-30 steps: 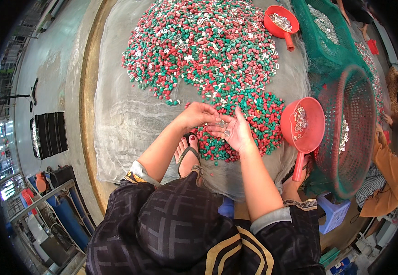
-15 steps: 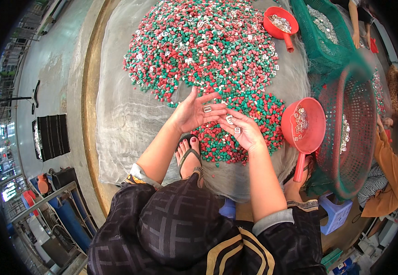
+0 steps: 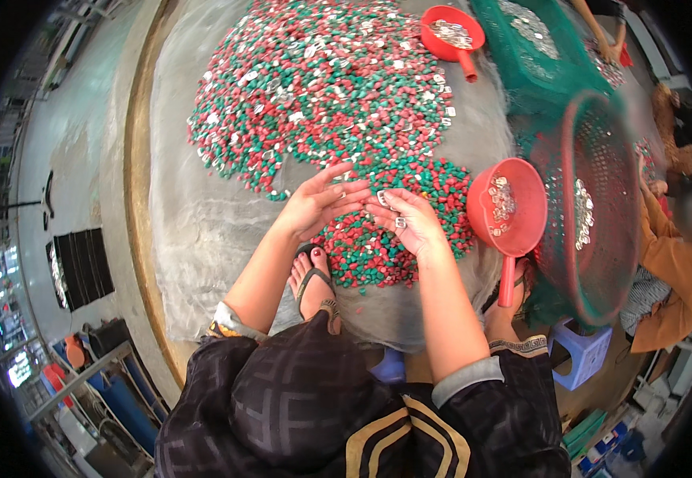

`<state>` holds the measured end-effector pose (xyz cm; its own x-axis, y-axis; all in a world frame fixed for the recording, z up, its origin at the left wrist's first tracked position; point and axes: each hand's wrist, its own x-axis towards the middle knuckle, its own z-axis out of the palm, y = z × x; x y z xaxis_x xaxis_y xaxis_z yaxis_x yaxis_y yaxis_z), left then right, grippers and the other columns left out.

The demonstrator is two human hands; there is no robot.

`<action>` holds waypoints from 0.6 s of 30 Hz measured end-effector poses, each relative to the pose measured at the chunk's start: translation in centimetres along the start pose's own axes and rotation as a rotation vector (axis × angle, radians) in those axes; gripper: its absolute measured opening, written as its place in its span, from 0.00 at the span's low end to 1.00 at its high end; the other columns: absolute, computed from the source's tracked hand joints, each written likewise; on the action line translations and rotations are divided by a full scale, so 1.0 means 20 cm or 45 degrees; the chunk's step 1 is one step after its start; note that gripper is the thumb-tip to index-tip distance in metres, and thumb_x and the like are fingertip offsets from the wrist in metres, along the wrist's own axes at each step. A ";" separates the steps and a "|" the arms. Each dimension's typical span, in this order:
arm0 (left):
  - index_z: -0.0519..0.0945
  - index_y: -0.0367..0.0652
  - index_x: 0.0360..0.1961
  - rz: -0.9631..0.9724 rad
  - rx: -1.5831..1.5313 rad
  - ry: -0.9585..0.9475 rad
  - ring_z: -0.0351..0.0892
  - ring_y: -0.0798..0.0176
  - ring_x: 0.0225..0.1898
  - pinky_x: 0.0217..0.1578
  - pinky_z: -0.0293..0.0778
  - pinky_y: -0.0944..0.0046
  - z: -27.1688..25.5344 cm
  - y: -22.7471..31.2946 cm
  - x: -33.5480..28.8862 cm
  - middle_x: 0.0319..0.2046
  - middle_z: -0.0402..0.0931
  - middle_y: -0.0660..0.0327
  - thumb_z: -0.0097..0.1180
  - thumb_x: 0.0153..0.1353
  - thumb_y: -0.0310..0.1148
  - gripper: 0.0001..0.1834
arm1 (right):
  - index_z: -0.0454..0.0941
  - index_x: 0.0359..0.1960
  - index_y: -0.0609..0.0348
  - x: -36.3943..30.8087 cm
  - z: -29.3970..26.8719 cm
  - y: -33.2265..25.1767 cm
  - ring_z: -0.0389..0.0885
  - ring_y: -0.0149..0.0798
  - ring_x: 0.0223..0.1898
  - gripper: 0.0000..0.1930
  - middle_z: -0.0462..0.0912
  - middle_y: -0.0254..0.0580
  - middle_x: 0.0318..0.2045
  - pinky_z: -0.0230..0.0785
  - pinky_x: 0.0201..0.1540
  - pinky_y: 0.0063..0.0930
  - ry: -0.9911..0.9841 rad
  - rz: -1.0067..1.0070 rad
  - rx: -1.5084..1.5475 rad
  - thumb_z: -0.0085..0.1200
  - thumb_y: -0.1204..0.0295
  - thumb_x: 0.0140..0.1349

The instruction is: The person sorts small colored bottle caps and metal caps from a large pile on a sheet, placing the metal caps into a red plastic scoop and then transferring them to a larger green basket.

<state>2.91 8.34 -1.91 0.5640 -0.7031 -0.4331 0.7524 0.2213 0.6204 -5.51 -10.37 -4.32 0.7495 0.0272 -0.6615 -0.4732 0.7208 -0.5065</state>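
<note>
Bright even light; fisheye bending, dark rim; right edge blurred.

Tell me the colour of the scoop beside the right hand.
Red, seen in the head view: the scoop holds small silvery pieces.

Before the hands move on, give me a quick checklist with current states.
1. Silver pieces on right hand: ok, a few lie on the palm.
2. Left hand free: ok, open, fingers spread, beside the right.
3. Red scoop near the right hand: ok, some silver pieces inside.
4. Pile of red and green bits within reach: ok.
5. Foot away from the bits: not ok, sandal at the pile's edge.
6. Basket steady: cannot tell, tilted.
</note>
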 end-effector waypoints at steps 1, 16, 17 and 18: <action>0.53 0.36 0.62 0.008 0.049 0.023 0.68 0.48 0.54 0.51 0.71 0.60 0.01 0.00 0.01 0.54 0.64 0.42 0.41 0.63 0.24 0.26 | 0.71 0.40 0.64 -0.01 -0.02 -0.03 0.81 0.41 0.38 0.10 0.80 0.50 0.37 0.76 0.34 0.27 0.012 -0.014 -0.023 0.50 0.72 0.60; 0.63 0.34 0.55 -0.135 0.388 0.268 0.80 0.62 0.30 0.28 0.73 0.70 -0.05 -0.09 0.01 0.38 0.77 0.50 0.42 0.65 0.31 0.19 | 0.71 0.33 0.56 -0.52 -0.61 -0.95 0.56 0.24 0.13 0.11 0.65 0.31 0.17 0.45 0.13 0.20 1.207 -1.335 0.953 0.46 0.61 0.62; 0.63 0.34 0.55 -0.144 0.404 0.266 0.80 0.62 0.30 0.28 0.73 0.70 -0.04 -0.08 0.01 0.38 0.77 0.50 0.42 0.65 0.31 0.19 | 0.71 0.36 0.57 -0.52 -0.61 -0.93 0.56 0.24 0.13 0.15 0.65 0.31 0.17 0.46 0.14 0.20 1.160 -1.328 0.886 0.43 0.58 0.63; 0.63 0.34 0.55 -0.153 0.413 0.268 0.80 0.62 0.30 0.28 0.73 0.70 -0.03 -0.08 0.01 0.38 0.77 0.50 0.42 0.65 0.31 0.19 | 0.72 0.39 0.57 -0.53 -0.61 -0.90 0.56 0.24 0.13 0.18 0.65 0.32 0.17 0.48 0.15 0.21 1.116 -1.321 0.822 0.39 0.55 0.64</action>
<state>2.04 8.25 -3.42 0.5610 -0.5499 -0.6188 0.6897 -0.1028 0.7167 -10.54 -32.07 5.09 -0.0030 -0.9157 -0.4019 0.5338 0.3384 -0.7749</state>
